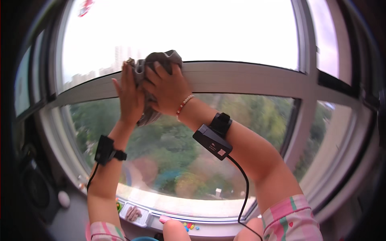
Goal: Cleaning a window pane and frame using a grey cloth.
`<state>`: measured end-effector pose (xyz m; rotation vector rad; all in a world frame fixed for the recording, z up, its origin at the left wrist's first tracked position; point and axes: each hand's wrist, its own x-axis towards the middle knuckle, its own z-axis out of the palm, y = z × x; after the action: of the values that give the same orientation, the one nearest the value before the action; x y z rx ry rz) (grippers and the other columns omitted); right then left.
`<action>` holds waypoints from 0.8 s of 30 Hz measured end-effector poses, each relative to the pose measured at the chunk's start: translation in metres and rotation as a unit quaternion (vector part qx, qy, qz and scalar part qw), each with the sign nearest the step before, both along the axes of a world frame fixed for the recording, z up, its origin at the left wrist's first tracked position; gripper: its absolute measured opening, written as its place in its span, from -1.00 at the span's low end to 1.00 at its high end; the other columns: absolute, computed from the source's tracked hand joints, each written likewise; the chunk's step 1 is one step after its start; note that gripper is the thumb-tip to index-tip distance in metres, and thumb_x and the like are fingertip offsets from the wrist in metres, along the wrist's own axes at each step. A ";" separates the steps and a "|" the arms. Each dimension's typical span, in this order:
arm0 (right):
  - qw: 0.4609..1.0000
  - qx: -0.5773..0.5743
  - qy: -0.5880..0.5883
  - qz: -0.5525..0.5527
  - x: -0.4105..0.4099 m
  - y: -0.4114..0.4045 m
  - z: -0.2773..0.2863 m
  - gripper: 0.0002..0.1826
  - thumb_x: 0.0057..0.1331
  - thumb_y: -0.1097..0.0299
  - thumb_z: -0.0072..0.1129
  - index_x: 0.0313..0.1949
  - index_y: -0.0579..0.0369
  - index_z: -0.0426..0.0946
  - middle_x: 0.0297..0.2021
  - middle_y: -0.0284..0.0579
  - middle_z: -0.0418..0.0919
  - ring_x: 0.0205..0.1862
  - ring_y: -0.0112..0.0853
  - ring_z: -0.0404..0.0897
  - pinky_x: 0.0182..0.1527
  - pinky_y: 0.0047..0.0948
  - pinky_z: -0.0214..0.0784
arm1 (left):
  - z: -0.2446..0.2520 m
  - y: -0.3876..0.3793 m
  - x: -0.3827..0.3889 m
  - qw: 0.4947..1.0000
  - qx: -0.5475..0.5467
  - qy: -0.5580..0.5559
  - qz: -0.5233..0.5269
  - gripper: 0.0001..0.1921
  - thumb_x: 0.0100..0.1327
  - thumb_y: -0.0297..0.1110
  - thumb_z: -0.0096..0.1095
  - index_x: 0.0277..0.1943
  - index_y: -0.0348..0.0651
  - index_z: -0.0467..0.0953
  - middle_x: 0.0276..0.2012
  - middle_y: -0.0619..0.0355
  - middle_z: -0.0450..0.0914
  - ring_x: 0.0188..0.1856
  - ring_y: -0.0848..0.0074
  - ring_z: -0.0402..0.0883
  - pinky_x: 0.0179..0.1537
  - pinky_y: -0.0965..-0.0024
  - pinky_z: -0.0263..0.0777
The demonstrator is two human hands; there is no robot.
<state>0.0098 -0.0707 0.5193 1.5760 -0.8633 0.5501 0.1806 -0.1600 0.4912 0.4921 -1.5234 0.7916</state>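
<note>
A crumpled grey cloth lies against the horizontal rail of a window frame, and part of it hangs down over the lower pane. My right hand presses on the cloth with bent, spread fingers. At the cloth's left edge is my left hand, its fingers pointing up and its thumb hidden. Some cloth shows above the left fingertips. Each forearm carries a strapped black device with a cable, and a beaded bracelet circles my right wrist.
Below the lower glass pane runs a sill with a white tray holding brownish lumps, a pink item and several small colourful pieces. A black speaker and a white egg-shaped object stand at left.
</note>
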 end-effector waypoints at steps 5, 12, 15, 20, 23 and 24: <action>0.998 0.020 -0.058 0.031 -0.116 0.075 -0.006 -0.35 0.08 -0.14 0.35 0.14 -0.20 0.52 0.30 -0.14 0.36 0.44 -0.03 0.14 0.33 0.31 -0.06 | 0.020 0.067 -0.119 0.997 -0.037 -0.069 0.009 -0.34 0.45 -0.16 -0.18 0.55 -0.12 0.00 0.56 -0.09 -0.05 0.59 0.06 -0.07 0.42 -0.42 -0.38; 0.990 -0.031 -0.117 -0.079 -0.268 0.166 -0.029 -0.25 -0.10 -0.11 0.45 0.13 -0.20 0.53 0.34 0.07 0.30 0.52 0.11 -0.02 0.18 0.35 0.10 | 0.028 0.160 -0.282 0.987 -0.064 -0.148 -0.026 -0.31 0.37 -0.22 -0.05 0.55 -0.02 0.05 0.56 -0.03 -0.03 0.59 0.09 -0.05 0.44 -0.39 -0.35; 0.979 -0.067 -0.119 -0.153 -0.313 0.195 -0.035 -0.24 -0.10 -0.10 0.45 0.15 -0.24 0.53 0.35 0.06 0.29 0.53 0.12 -0.03 0.13 0.39 0.13 | 0.029 0.186 -0.331 0.981 -0.069 -0.171 -0.064 -0.27 0.30 -0.28 0.03 0.54 0.00 0.08 0.55 -0.01 0.01 0.57 0.09 0.01 0.42 -0.41 -0.23; 0.966 -0.071 -0.159 -0.193 -0.356 0.210 -0.067 -0.18 0.01 -0.20 0.36 0.26 -0.16 0.46 0.36 0.09 0.27 0.47 0.20 0.06 0.18 0.36 0.14 | 0.010 0.214 -0.395 0.976 -0.141 -0.144 -0.089 -0.32 0.25 -0.29 0.12 0.46 -0.08 0.23 0.46 -0.04 0.20 0.51 0.09 0.14 0.41 -0.35 -0.12; 0.961 -0.092 -0.228 -0.129 -0.357 0.207 -0.117 -0.08 0.14 -0.17 0.27 0.35 0.19 0.29 0.35 0.35 0.15 0.42 0.42 0.00 0.37 0.43 -0.14 | -0.028 0.224 -0.417 0.969 -0.124 -0.198 -0.085 -0.35 0.26 -0.29 0.09 0.42 -0.20 0.28 0.45 -0.10 0.18 0.51 0.06 0.12 0.46 -0.27 -0.18; 0.954 -0.099 -0.257 -0.119 -0.357 0.204 -0.139 -0.06 0.16 -0.20 0.23 0.37 0.21 0.26 0.37 0.35 0.14 0.42 0.42 0.01 0.39 0.44 -0.16 | -0.045 0.222 -0.425 0.961 -0.125 -0.224 -0.100 -0.36 0.26 -0.31 0.07 0.43 -0.20 0.27 0.48 -0.10 0.13 0.52 0.05 0.11 0.46 -0.28 -0.20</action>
<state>-0.3475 0.1336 0.3801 1.1353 -1.3250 0.8612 -0.2442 0.0623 0.4464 -0.0384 -1.8210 0.9612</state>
